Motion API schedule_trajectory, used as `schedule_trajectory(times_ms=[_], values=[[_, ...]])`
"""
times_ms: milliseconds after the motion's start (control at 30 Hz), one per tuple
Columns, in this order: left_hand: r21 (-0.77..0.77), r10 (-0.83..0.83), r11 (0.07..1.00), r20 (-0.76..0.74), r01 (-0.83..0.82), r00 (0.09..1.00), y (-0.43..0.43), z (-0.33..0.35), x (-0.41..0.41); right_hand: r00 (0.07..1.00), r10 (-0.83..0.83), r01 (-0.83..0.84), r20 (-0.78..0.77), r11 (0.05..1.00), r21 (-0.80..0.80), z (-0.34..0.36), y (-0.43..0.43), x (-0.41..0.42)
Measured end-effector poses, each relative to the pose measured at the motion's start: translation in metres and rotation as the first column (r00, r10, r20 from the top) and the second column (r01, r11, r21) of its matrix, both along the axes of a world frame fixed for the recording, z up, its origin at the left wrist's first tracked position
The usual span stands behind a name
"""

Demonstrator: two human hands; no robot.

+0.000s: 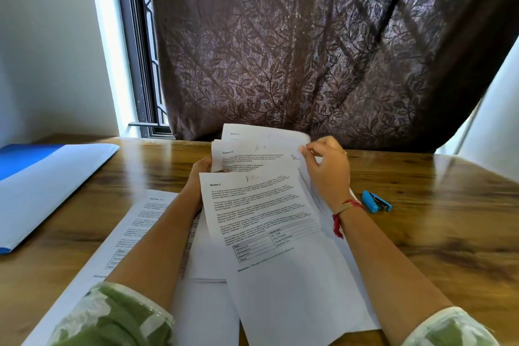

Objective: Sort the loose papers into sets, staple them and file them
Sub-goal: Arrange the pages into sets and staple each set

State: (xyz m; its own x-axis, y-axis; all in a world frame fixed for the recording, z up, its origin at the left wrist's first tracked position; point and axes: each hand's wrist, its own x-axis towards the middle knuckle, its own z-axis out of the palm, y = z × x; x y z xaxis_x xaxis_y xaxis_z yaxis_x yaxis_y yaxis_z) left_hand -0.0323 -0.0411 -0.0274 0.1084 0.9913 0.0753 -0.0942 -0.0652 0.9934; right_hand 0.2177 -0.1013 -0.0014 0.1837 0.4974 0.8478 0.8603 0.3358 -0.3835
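Note:
A fanned bundle of printed papers (261, 199) is held up over the wooden table (449, 219). The front sheet is headed "Section 3"; two more sheets stick out behind it. My left hand (200, 174) grips the bundle at its left edge, mostly hidden behind the sheets. My right hand (327, 171) pinches the top right corner of a rear sheet. A single printed sheet (132, 230) lies flat on the table under my left forearm. A blue stapler (375, 201) rests on the table right of my right wrist. A blue and white folder (47, 185) lies at the left.
A dark leaf-patterned curtain (309, 50) hangs right behind the table's far edge. A window frame (140, 50) and white wall stand at the back left. More blank white sheets (207, 303) lie under the bundle near the front edge.

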Motion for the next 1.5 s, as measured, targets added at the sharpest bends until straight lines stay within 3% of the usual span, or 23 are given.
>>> schedule_trajectory(times_ms=[100, 200, 367, 500, 600, 933, 1067, 1200, 1333, 1433, 1500], values=[[0.055, -0.006, 0.998, -0.049, 0.008, 0.999, -0.004, 0.001, -0.001, 0.996, 0.043, -0.049, 0.078, 0.996, 0.068, 0.002, -0.001, -0.001], [0.105, 0.002, 0.994, -0.133, 0.012, 0.991, -0.008, 0.001, -0.002, 0.936, 0.322, -0.332, -0.145, 0.942, -0.052, 0.01, -0.006, 0.005], [0.156, 0.052, 0.988, -0.249, -0.013, 0.967, -0.004, 0.002, -0.002, 0.761, 0.528, -0.647, -0.377, 0.663, -0.376, 0.028, -0.021, 0.016], [0.159, 0.055, 0.987, -0.253, -0.015, 0.966, -0.002, -0.002, -0.003, 0.755, 0.534, -0.637, -0.38, 0.462, -0.617, 0.04, -0.032, 0.02], [0.165, 0.042, 0.986, -0.198, -0.009, 0.979, -0.001, -0.005, -0.001, 0.76, 0.522, -0.616, -0.387, 0.392, -0.683, 0.041, -0.035, 0.016], [0.133, 0.056, 0.991, -0.197, -0.03, 0.979, 0.002, -0.004, 0.001, 0.793, 0.506, -0.556, -0.338, 0.375, -0.742, 0.035, -0.032, 0.011], [0.174, 0.094, 0.983, -0.251, -0.051, 0.963, 0.003, -0.005, 0.002, 0.804, 0.453, -0.571, -0.384, 0.411, -0.711, 0.028, -0.028, 0.008], [0.368, 0.148, 0.93, -0.349, -0.009, 0.925, -0.001, -0.009, 0.002, 0.723, 0.435, -0.683, -0.537, 0.33, -0.652, 0.022, -0.027, 0.019], [0.459, 0.191, 0.888, -0.319, -0.025, 0.928, -0.002, -0.011, 0.002, 0.635, 0.441, -0.767, -0.634, 0.262, -0.586, 0.025, -0.03, 0.026], [0.415, 0.19, 0.909, -0.361, -0.026, 0.913, -0.003, -0.006, 0.002, 0.696, 0.363, -0.718, -0.62, 0.358, -0.597, 0.024, -0.026, 0.025], [0.395, 0.213, 0.917, -0.377, -0.052, 0.901, 0.0, -0.005, 0.001, 0.668, 0.282, -0.721, -0.689, 0.473, -0.506, 0.022, -0.023, 0.025]])
